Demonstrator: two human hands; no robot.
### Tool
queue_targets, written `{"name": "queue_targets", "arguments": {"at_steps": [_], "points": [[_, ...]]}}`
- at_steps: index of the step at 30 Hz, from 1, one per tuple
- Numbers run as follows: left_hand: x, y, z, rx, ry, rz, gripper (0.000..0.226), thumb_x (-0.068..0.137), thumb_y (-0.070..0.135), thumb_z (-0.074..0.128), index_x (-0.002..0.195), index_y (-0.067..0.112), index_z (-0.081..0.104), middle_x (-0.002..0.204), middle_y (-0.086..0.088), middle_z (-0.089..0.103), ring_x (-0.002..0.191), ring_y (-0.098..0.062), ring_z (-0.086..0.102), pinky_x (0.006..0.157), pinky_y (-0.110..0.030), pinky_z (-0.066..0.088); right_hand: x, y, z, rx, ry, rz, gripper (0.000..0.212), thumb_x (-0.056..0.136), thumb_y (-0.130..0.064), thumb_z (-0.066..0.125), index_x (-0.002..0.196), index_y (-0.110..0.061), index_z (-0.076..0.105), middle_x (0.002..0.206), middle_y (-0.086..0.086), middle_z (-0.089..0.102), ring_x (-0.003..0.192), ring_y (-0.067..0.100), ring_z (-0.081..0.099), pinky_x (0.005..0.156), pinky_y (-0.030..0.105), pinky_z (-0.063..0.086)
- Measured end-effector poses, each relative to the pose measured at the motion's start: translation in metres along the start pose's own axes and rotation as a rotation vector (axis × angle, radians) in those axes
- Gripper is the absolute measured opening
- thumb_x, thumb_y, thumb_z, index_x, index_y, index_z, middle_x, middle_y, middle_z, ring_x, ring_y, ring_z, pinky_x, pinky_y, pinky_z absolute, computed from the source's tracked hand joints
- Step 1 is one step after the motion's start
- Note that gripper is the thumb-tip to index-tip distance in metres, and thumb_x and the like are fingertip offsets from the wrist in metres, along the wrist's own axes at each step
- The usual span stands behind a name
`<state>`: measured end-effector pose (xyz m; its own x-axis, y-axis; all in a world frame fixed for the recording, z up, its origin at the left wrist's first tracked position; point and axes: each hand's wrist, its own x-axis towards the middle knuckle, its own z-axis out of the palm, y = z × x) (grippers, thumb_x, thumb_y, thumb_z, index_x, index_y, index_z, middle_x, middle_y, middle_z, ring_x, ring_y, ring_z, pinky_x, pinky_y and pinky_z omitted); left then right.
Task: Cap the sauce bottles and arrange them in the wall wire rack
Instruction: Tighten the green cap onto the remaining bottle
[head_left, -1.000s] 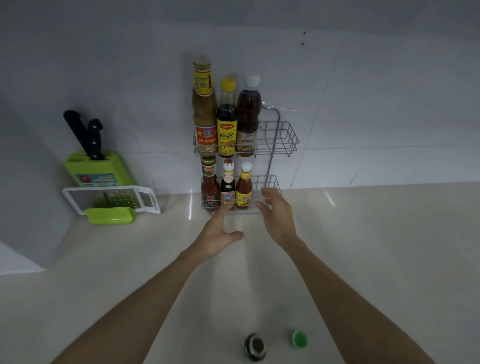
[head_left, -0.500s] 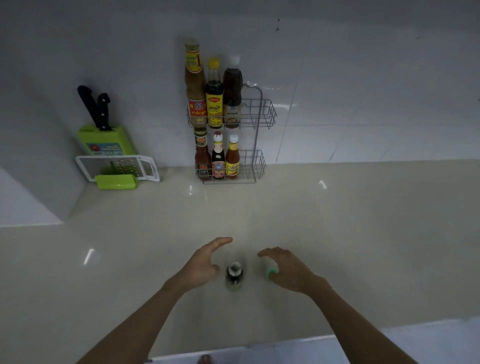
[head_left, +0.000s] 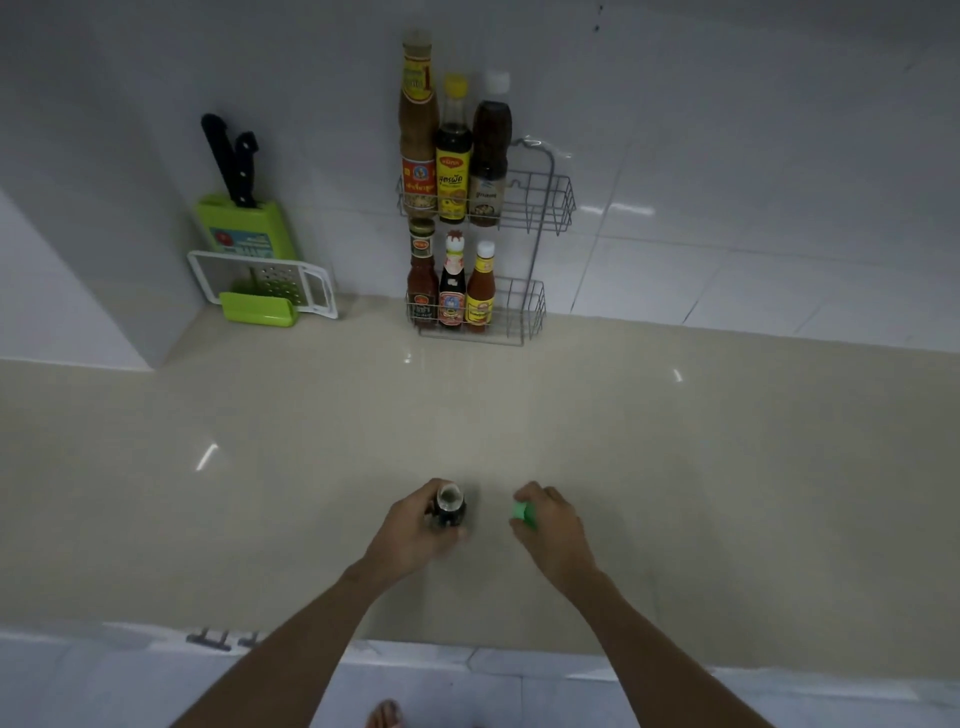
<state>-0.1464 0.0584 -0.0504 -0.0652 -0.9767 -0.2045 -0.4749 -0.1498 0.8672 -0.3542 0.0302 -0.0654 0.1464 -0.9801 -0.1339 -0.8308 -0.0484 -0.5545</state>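
Note:
A dark sauce bottle (head_left: 450, 506) with no cap stands on the beige counter (head_left: 727, 467) near its front edge, seen from above. My left hand (head_left: 415, 530) is wrapped around it. My right hand (head_left: 553, 525), just to the right, pinches a small green cap (head_left: 522, 512) in its fingertips. On the white tiled wall hangs the wire rack (head_left: 540, 208). Its upper shelf holds three tall capped bottles (head_left: 453, 156) at the left. The lower shelf (head_left: 527, 312) holds three short capped bottles (head_left: 452, 286), also at the left.
At the back left a green knife block (head_left: 244, 223) with black-handled knives leans on the wall, and a white grater (head_left: 270, 283) on a green stand sits before it. A white wall corner (head_left: 78, 260) juts out at the left. The counter's front edge runs below my forearms.
Both hands came back from the rack to the counter's front. The left hand closed around the uncapped bottle and the right hand picked up the green cap.

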Motion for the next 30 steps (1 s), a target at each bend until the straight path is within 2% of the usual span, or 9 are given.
{"name": "queue_targets", "arguments": {"at_steps": [3, 5, 7, 9, 11, 15, 21, 25, 30], "points": [[-0.002, 0.011, 0.003, -0.058, 0.065, 0.0, 0.04, 0.067, 0.016, 0.08, 0.095, 0.036, 0.06, 0.086, 0.032, 0.063, 0.079, 0.012, 0.057, 0.07, -0.004, 0.04, 0.004, -0.022, -0.021, 0.319, 0.137, 0.016, 0.029, 0.083, -0.02, 0.07, 0.11, -0.017, 0.062, 0.104, 0.004, 0.065, 0.089, 0.02, 0.064, 0.082, 0.031, 0.051], [-0.002, 0.021, 0.003, -0.098, 0.105, 0.001, 0.044, 0.063, 0.016, 0.079, 0.094, 0.042, 0.061, 0.088, 0.022, 0.067, 0.081, 0.003, 0.06, 0.075, -0.012, 0.044, 0.005, -0.042, -0.041, 0.543, 0.205, 0.002, 0.024, 0.086, -0.023, 0.068, 0.11, -0.023, 0.065, 0.103, -0.001, 0.066, 0.088, 0.017, 0.067, 0.084, 0.03, 0.055], [-0.001, 0.032, -0.001, -0.147, 0.119, -0.006, 0.044, 0.059, 0.017, 0.08, 0.094, 0.039, 0.064, 0.088, 0.011, 0.068, 0.079, -0.005, 0.061, 0.076, -0.018, 0.047, 0.004, -0.064, -0.064, 0.679, 0.231, -0.024, 0.017, 0.087, -0.026, 0.068, 0.104, -0.027, 0.07, 0.097, -0.006, 0.069, 0.086, 0.01, 0.066, 0.08, 0.02, 0.052], [-0.001, 0.045, -0.006, -0.167, 0.117, -0.02, 0.044, 0.061, 0.013, 0.083, 0.093, 0.035, 0.064, 0.089, 0.009, 0.067, 0.076, -0.003, 0.06, 0.071, -0.009, 0.045, 0.002, -0.081, -0.083, 0.788, 0.21, -0.073, 0.013, 0.085, -0.023, 0.071, 0.098, -0.024, 0.072, 0.09, -0.007, 0.071, 0.08, 0.005, 0.064, 0.076, 0.018, 0.05], [0.001, 0.056, -0.01, -0.174, 0.122, -0.017, 0.043, 0.06, 0.015, 0.086, 0.093, 0.033, 0.065, 0.088, 0.009, 0.065, 0.069, 0.004, 0.06, 0.065, -0.003, 0.042, 0.001, -0.089, -0.094, 0.838, 0.158, -0.125, 0.013, 0.082, -0.02, 0.074, 0.095, -0.02, 0.071, 0.091, -0.006, 0.073, 0.085, 0.007, 0.067, 0.081, 0.023, 0.053], [0.002, 0.074, -0.019, -0.183, 0.086, 0.007, 0.044, 0.058, 0.021, 0.087, 0.096, 0.031, 0.068, 0.085, 0.01, 0.065, 0.061, 0.009, 0.059, 0.059, -0.005, 0.043, 0.003, -0.094, -0.109, 0.895, 0.051, -0.194, 0.02, 0.077, -0.011, 0.079, 0.09, -0.012, 0.064, 0.101, 0.004, 0.074, 0.097, 0.02, 0.07, 0.087, 0.035, 0.056], [0.004, 0.088, -0.031, -0.132, 0.063, 0.04, 0.046, 0.056, 0.028, 0.088, 0.098, 0.028, 0.07, 0.087, 0.006, 0.07, 0.067, -0.002, 0.062, 0.06, -0.007, 0.045, 0.011, -0.103, -0.134, 0.683, -0.164, -0.33, 0.034, 0.084, -0.006, 0.071, 0.116, -0.016, 0.065, 0.12, 0.0, 0.066, 0.111, 0.011, 0.065, 0.095, 0.027, 0.053], [0.003, 0.095, -0.034, -0.097, 0.039, 0.063, 0.043, 0.057, 0.032, 0.087, 0.096, 0.032, 0.069, 0.088, 0.007, 0.07, 0.071, -0.007, 0.061, 0.061, -0.009, 0.045, 0.017, -0.109, -0.15, 0.292, -0.206, -0.463, 0.03, 0.084, -0.01, 0.07, 0.112, -0.022, 0.067, 0.115, -0.011, 0.068, 0.111, 0.005, 0.061, 0.101, 0.026, 0.047], [0.003, 0.101, -0.037, -0.086, 0.051, 0.085, 0.037, 0.057, 0.03, 0.087, 0.088, 0.037, 0.067, 0.08, 0.011, 0.066, 0.067, -0.005, 0.057, 0.058, -0.007, 0.043, 0.022, -0.123, -0.164, 0.149, -0.242, -0.458, 0.031, 0.079, -0.015, 0.077, 0.107, -0.022, 0.066, 0.103, -0.005, 0.069, 0.093, 0.007, 0.065, 0.087, 0.024, 0.054]]}}
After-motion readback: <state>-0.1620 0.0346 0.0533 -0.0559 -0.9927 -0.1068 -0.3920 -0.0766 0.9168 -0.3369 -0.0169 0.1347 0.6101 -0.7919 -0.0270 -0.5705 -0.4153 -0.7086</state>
